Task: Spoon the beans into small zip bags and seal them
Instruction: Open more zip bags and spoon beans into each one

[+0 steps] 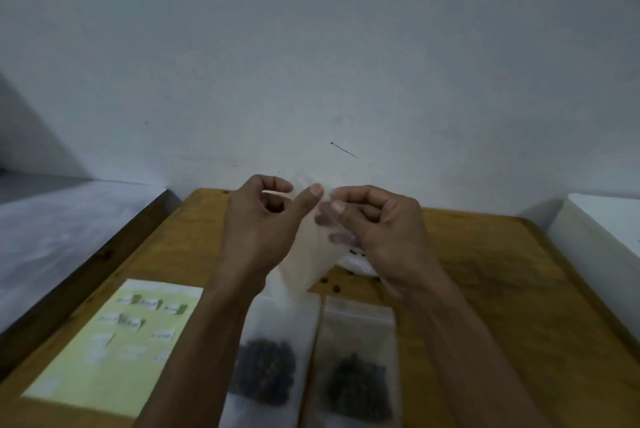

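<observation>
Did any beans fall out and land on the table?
Yes, it looks so. A few small dark beans lie loose on the wooden table, just beyond the two filled bags, below the empty bag that both hands hold up. The rest looks tidy.

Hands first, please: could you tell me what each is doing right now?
Left hand: pinching the empty clear plastic zip bag.
Right hand: pinching the same bag.

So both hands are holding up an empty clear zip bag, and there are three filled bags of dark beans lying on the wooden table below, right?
Not quite: the head view shows two filled clear bags of dark beans on the wooden table, not three. Both hands, left and right, do hold up an empty clear zip bag.
</observation>
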`<act>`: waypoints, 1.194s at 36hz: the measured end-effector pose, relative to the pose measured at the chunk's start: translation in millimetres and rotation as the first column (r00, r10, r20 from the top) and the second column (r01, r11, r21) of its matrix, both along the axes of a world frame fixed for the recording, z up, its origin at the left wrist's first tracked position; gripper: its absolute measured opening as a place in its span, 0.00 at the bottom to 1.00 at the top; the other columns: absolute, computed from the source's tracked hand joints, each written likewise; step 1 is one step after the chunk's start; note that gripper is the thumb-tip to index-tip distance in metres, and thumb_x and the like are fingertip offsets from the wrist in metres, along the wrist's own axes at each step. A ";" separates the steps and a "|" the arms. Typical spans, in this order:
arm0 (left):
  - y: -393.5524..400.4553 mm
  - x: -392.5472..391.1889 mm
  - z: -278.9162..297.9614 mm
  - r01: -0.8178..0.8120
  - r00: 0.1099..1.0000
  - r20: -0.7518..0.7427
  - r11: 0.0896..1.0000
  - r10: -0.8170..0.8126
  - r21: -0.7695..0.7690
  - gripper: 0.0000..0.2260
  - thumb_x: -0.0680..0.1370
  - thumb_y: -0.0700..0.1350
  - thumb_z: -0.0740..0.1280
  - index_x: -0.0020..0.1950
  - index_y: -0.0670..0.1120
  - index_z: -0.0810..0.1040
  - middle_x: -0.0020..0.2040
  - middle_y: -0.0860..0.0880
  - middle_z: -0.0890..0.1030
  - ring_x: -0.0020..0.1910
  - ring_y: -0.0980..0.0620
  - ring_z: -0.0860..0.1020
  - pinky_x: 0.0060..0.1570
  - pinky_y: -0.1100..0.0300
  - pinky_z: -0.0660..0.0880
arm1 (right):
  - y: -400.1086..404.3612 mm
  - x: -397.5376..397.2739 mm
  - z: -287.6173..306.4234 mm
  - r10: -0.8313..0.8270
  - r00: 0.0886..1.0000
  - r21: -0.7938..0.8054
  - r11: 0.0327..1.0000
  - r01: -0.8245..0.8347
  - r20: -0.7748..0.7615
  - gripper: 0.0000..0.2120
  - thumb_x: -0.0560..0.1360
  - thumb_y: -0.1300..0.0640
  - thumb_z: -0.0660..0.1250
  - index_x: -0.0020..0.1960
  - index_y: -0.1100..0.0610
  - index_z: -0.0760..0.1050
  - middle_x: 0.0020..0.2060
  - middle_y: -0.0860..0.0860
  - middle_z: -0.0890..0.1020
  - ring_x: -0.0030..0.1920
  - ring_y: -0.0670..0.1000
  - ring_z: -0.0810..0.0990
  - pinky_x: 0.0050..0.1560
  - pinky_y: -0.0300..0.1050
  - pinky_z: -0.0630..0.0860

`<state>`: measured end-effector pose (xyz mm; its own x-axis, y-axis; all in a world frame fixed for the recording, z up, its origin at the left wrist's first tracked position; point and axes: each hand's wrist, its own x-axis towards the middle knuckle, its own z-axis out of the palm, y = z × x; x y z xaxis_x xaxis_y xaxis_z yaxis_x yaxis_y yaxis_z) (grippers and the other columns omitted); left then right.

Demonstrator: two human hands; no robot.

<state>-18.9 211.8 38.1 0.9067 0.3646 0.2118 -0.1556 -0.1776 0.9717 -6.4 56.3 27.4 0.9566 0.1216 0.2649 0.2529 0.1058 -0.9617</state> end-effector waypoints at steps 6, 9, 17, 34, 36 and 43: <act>-4.2 9.9 -5.9 0.113 0.993 0.034 0.992 -0.115 0.050 0.11 0.69 0.52 0.79 0.42 0.47 0.82 0.36 0.53 0.79 0.34 0.54 0.72 0.35 0.60 0.72 | -26.1 6.2 5.8 -0.068 0.995 0.006 0.998 0.069 -0.075 0.06 0.73 0.65 0.75 0.49 0.62 0.83 0.41 0.59 0.87 0.43 0.58 0.87 0.45 0.54 0.84; -13.1 11.9 -3.9 0.165 0.986 0.039 0.985 -0.163 -0.050 0.07 0.70 0.46 0.78 0.37 0.45 0.83 0.35 0.47 0.82 0.35 0.52 0.77 0.39 0.54 0.77 | -39.8 6.6 11.9 -0.067 0.995 -0.049 0.997 0.064 -0.076 0.08 0.72 0.64 0.76 0.50 0.63 0.82 0.40 0.59 0.87 0.42 0.57 0.88 0.42 0.52 0.85; -26.7 16.2 -6.2 0.209 0.977 0.015 0.974 -0.211 0.086 0.05 0.74 0.45 0.75 0.39 0.46 0.85 0.32 0.53 0.83 0.32 0.59 0.77 0.36 0.63 0.75 | -54.6 8.5 12.3 -0.067 0.998 -0.283 0.957 0.069 0.018 0.02 0.75 0.61 0.74 0.47 0.58 0.84 0.37 0.54 0.87 0.38 0.52 0.87 0.36 0.46 0.84; -14.1 3.0 18.4 0.176 0.983 0.075 0.982 -0.170 -0.072 0.14 0.73 0.51 0.76 0.43 0.39 0.82 0.39 0.40 0.83 0.40 0.44 0.82 0.49 0.47 0.82 | -20.5 7.3 13.1 0.163 0.975 -0.200 0.971 -0.131 0.150 0.08 0.78 0.59 0.71 0.56 0.61 0.81 0.47 0.52 0.87 0.50 0.49 0.86 0.50 0.46 0.83; -8.7 1.3 18.6 0.209 0.977 0.068 0.974 -0.203 -0.084 0.12 0.74 0.49 0.75 0.43 0.40 0.82 0.38 0.43 0.83 0.40 0.47 0.81 0.51 0.46 0.82 | -18.7 8.9 12.4 0.194 0.976 -0.145 0.973 -0.178 0.101 0.09 0.78 0.59 0.70 0.56 0.62 0.81 0.49 0.55 0.87 0.51 0.53 0.86 0.50 0.53 0.84; -2.5 -2.2 13.2 0.232 0.968 0.095 0.972 -0.234 0.032 0.12 0.73 0.54 0.72 0.43 0.44 0.83 0.39 0.45 0.85 0.41 0.49 0.83 0.54 0.44 0.81 | -13.1 11.7 11.8 0.239 0.971 -0.016 0.971 -0.240 -0.008 0.08 0.74 0.62 0.73 0.53 0.59 0.81 0.49 0.58 0.87 0.51 0.56 0.86 0.53 0.58 0.83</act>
